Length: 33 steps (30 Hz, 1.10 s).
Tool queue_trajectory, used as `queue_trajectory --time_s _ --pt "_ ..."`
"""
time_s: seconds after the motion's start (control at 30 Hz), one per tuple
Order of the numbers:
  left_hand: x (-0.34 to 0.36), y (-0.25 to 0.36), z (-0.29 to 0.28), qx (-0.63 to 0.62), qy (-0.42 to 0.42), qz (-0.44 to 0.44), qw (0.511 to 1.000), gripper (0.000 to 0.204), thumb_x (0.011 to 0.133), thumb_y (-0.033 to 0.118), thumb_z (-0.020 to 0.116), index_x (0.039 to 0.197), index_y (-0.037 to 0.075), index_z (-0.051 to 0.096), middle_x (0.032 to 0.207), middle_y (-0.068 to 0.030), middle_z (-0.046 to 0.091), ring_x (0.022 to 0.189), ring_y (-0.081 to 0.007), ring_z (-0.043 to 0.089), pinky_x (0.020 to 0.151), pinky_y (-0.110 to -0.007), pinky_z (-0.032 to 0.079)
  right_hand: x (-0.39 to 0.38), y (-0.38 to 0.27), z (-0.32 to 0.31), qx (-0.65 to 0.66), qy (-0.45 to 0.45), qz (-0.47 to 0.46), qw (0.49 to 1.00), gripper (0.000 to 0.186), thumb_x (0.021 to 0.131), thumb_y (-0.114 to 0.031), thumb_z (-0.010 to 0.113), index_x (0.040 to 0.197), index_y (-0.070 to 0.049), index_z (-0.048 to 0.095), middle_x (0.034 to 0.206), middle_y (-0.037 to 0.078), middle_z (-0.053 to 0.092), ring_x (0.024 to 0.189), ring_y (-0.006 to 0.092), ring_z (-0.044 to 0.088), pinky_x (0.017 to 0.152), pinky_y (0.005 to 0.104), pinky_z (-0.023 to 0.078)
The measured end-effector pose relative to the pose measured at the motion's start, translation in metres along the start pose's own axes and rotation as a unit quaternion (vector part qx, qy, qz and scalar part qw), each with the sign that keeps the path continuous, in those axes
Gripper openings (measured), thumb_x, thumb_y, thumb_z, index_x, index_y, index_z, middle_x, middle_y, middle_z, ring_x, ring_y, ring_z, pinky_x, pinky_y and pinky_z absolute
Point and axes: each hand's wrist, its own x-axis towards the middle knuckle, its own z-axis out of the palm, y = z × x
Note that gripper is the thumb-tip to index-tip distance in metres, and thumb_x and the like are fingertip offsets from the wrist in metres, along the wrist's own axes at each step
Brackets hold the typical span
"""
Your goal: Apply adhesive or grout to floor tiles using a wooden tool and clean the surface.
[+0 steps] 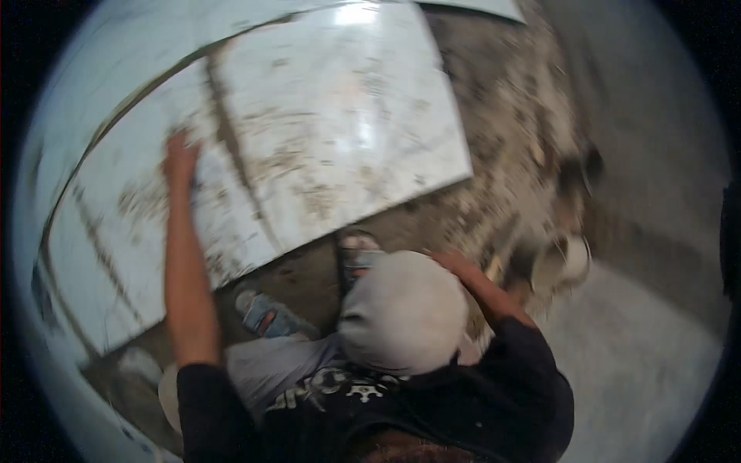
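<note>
My left hand (181, 154) reaches down onto a white marbled tile (131, 231) smeared with brown dirt. Its fingers are blurred, so I cannot make out whether they hold anything. A larger white tile (363, 116), also speckled with mortar, lies to the right of it, across a dirty seam. My right hand (449, 261) rests against my bent knee (401, 309) in pale trousers, its fingertips partly hidden and blurred. My sandalled feet (270, 316) are on the dark ground just below the tiles' near edge.
Loose soil and rubble (509, 116) cover the ground right of the tiles. A pale bucket-like container (571, 258) and darker objects (587, 170) lie at the right, before a grey wall (656, 139). A light grey floor (633, 347) extends at the lower right.
</note>
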Motion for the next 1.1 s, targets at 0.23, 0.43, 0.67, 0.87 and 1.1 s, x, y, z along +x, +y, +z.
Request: queue_trajectory --time_s 0.23,0.43,0.67,0.87,1.1 --pt "0.016 0.036 -0.033 -0.041 -0.173 0.064 0.982 0.061 0.086 0.04 0.057 0.133 0.004 0.046 0.132 -0.0198 0.049 0.123 -0.0354 0.046 0.102 -0.038 0.035 -0.048 -0.001 0.036 0.019 0.067 0.107 0.992 0.041 0.089 -0.014 0.047 0.13 -0.016 0.047 0.134 0.016 0.045 0.112 0.0379 0.052 0.093 0.0453 0.045" --pt "0.005 0.062 -0.04 0.038 -0.147 0.04 0.988 0.059 0.089 0.041 0.052 0.131 0.001 0.046 0.131 -0.0229 0.049 0.121 -0.0357 0.047 0.099 -0.04 0.038 -0.065 0.083 0.067 0.053 0.333 0.186 0.923 0.029 0.083 -0.015 0.054 0.11 -0.003 0.056 0.105 0.02 0.058 0.097 0.0396 0.056 0.084 0.0457 0.046" --pt "0.012 0.042 -0.057 -0.048 -0.197 0.011 0.979 0.064 0.089 0.042 0.053 0.136 0.0 0.04 0.133 -0.022 0.048 0.121 -0.0371 0.047 0.1 -0.041 0.038 -0.057 0.253 -0.072 0.097 0.409 0.484 0.768 0.054 0.087 -0.027 0.056 0.127 0.006 0.043 0.129 0.03 0.045 0.119 0.0421 0.044 0.101 0.0445 0.036" --pt "0.009 0.06 -0.066 0.131 -0.066 0.098 0.984 0.054 0.089 0.026 0.057 0.135 0.003 0.042 0.139 -0.0194 0.042 0.132 -0.031 0.035 0.106 -0.038 0.031 0.012 0.34 -0.174 0.031 0.514 0.41 0.752 0.051 0.086 -0.034 0.056 0.123 0.0 0.049 0.125 0.023 0.049 0.116 0.0389 0.047 0.095 0.0471 0.039" --pt "-0.079 0.372 -0.033 -0.081 -0.219 0.338 0.912 0.054 0.087 0.016 0.06 0.137 0.014 0.042 0.146 -0.0137 0.033 0.133 -0.0306 0.035 0.108 -0.039 0.03 0.068 0.416 -0.308 -0.025 0.572 0.334 0.748 0.056 0.084 -0.031 0.058 0.126 0.004 0.046 0.13 0.028 0.044 0.121 0.0409 0.042 0.102 0.0437 0.035"
